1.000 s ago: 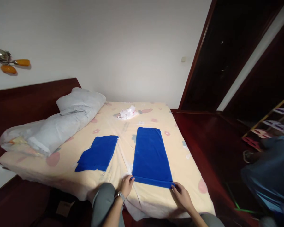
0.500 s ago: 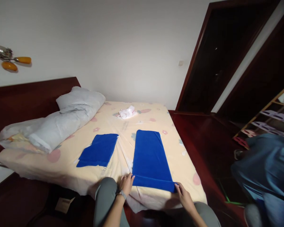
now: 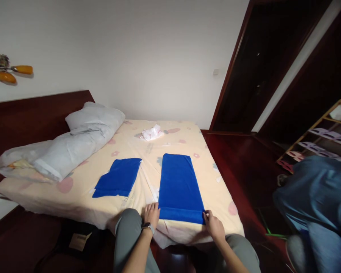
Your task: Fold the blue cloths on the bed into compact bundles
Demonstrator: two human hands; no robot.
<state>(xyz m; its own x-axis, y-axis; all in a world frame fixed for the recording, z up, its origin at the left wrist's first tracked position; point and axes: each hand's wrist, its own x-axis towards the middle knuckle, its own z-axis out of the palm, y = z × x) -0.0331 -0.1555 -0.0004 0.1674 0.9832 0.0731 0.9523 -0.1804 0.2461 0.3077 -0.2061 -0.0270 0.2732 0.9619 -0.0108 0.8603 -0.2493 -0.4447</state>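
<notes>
A long blue cloth [image 3: 179,182] lies on the bed, its near end folded over in a narrow band. At that band's left end is my left hand [image 3: 152,215], its fingers closed at the cloth's edge. My right hand [image 3: 214,224] pinches the right end of the same band. To the left, a smaller folded blue cloth [image 3: 118,177] lies flat with uneven edges, touched by neither hand.
The bed [image 3: 216,197] carries a grey-white quilt [image 3: 82,132] along the headboard and a crumpled white cloth [image 3: 152,132] towards the wall. A person in blue clothes [image 3: 315,193] is at the right, near a shoe rack [image 3: 324,117].
The folded band at the near end now lies flatter. My right hand has moved slightly left and up with its corner, and the view has shifted a little.
</notes>
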